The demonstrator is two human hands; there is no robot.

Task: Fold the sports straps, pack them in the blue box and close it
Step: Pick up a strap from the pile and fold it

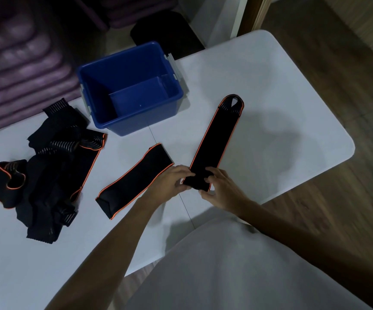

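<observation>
A long black strap with orange edging (216, 139) lies stretched out on the white table (270, 97), its looped end pointing away from me. My left hand (172, 181) and my right hand (220, 190) both grip its near end, which is curled over. To the left of my hands lies a second black strap (134, 180), folded flat. A tangled pile of several more straps (49, 166) sits at the table's left. The blue box (129, 86) stands open and empty behind them, with no lid in view.
Purple mats (17, 70) are stacked beyond the table's far left edge. A dark round stool (165, 30) stands behind the box. Wooden floor (337, 52) lies past the table's right edge. My light-coloured clothing fills the lower right.
</observation>
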